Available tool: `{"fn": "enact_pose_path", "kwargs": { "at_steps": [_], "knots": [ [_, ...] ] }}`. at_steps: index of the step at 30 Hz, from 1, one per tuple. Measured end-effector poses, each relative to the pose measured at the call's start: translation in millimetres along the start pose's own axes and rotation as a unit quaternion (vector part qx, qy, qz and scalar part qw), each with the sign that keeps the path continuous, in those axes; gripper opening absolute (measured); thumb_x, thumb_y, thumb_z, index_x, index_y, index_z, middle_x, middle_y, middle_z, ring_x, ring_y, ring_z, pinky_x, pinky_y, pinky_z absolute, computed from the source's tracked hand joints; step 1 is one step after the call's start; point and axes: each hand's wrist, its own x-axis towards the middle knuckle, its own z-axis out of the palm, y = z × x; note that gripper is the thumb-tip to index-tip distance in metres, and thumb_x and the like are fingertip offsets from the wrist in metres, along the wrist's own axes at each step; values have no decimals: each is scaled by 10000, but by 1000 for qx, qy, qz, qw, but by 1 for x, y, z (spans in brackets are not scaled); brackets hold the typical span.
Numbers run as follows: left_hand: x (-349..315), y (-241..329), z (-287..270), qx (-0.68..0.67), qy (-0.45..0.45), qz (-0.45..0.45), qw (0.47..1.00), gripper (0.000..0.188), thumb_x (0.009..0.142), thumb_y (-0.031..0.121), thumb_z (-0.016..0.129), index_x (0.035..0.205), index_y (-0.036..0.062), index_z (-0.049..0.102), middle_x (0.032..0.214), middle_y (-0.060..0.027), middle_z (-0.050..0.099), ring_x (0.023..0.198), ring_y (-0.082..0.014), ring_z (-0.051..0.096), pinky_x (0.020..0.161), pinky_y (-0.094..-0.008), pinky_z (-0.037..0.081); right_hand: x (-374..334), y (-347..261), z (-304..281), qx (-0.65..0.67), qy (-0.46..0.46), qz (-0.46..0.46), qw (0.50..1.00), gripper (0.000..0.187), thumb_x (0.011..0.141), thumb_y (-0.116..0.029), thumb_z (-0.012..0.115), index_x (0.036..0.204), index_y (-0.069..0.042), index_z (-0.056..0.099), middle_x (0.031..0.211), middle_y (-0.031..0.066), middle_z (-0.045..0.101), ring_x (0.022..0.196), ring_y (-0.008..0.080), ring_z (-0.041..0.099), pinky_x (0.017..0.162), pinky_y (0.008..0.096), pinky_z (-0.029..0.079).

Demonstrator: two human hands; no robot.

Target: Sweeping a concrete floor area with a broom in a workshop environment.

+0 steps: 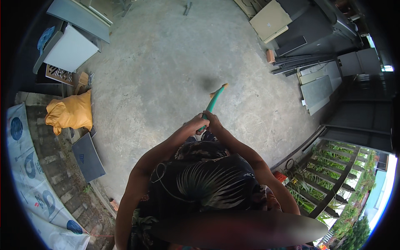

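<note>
Both of my hands are wrapped around the green handle of a broom [214, 101] in front of my body. My left hand [196, 124] and my right hand [214, 121] sit close together, fingers closed on the upper part of the handle. From there the handle slants forward and slightly right, over the concrete floor [166, 62]. Tan material shows at the broom's far end and along its left side. The rest of its head is hidden beneath the handle. A dark, soft-edged patch lies on the floor just left of that end.
To the left are a yellow sack [71, 110], a dark blue panel [88, 157] and a white panel [71, 49]. Beige boards [271, 21], dark metal strips [304, 60] and grey sheets [316, 89] line the right. A slatted railing [333, 179] with plants stands at lower right.
</note>
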Motion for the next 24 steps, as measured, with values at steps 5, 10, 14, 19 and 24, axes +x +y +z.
{"fn": "enact_pose_path", "kwargs": {
  "at_steps": [5,10,14,19,24],
  "knots": [
    [27,54,-30,-34,24,30,999,430,622,35,479,1033,41,353,574,-43,406,361,-84,337,299,-237,214,44,-47,18,-336,-28,-152,929,274,784,-79,522,1050,-80,456,751,92,552,662,149,562,510,287,456],
    [55,118,-53,-69,45,72,994,385,637,55,500,1003,34,384,596,-45,419,393,-96,381,325,-237,265,91,-114,41,-169,-32,-151,973,258,774,-291,538,861,-48,530,686,57,531,560,156,532,471,290,425],
    [98,177,-70,22,11,184,983,291,683,107,524,942,21,420,665,-50,456,461,-107,431,365,-232,322,135,-183,44,-105,-87,-113,984,253,785,-280,535,870,-43,519,704,63,532,597,167,543,486,296,432],
    [163,273,-73,-102,38,79,991,260,720,158,531,934,42,439,721,-52,467,524,-111,463,389,-232,350,201,-288,33,15,-179,40,983,231,813,-260,507,885,-40,511,755,67,536,670,174,548,549,312,453],
    [180,356,-76,-216,108,134,961,277,739,195,511,976,77,431,763,-37,464,626,-110,483,416,-217,361,231,-374,58,35,-245,15,969,279,835,-303,498,934,-41,508,773,67,540,684,177,557,581,305,468]
  ]
}}
